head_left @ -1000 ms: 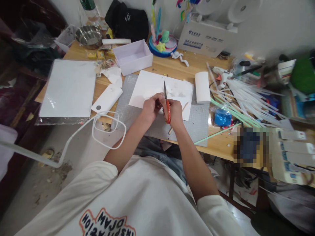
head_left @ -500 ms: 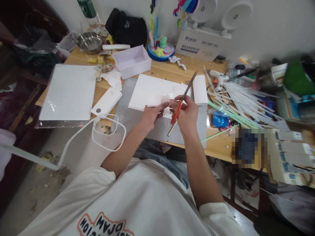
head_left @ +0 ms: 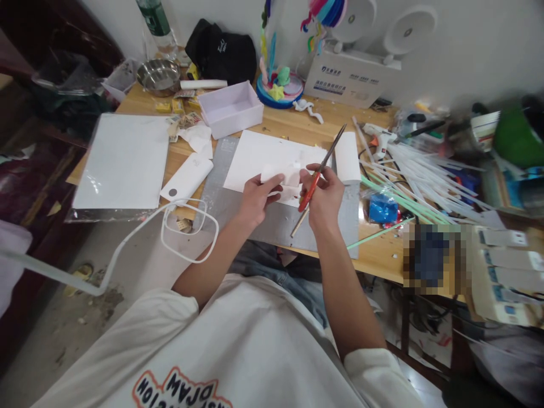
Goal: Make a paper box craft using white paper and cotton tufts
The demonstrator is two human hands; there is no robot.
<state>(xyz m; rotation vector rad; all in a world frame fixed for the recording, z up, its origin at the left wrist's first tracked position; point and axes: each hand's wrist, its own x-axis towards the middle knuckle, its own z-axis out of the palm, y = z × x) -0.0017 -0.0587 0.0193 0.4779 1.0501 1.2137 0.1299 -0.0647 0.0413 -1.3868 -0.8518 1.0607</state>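
My left hand (head_left: 254, 199) pinches a small white piece of paper (head_left: 280, 173) between thumb and fingers, above a larger white sheet (head_left: 250, 153). My right hand (head_left: 325, 192) is closed around orange-handled scissors (head_left: 311, 190), whose long dark blades point up and away to the right. A thin pencil-like stick (head_left: 298, 224) sticks out below the same hand. The right thumb and fingertip are at the right edge of the small paper; whether they grip it is hard to tell. Under the sheet lies a grey cutting mat (head_left: 229, 204).
A white roll (head_left: 347, 157) stands right of the sheet, near a glue gun (head_left: 381, 139) and many white strips (head_left: 425, 170). Left are a white power bank (head_left: 187, 180) with a cable and a packet of white sheets (head_left: 123, 164). A lilac box (head_left: 232, 113) sits behind.
The small white paper has come up flat into view between my hands. My left hand has shifted slightly left, and the scissors remain in my right hand.
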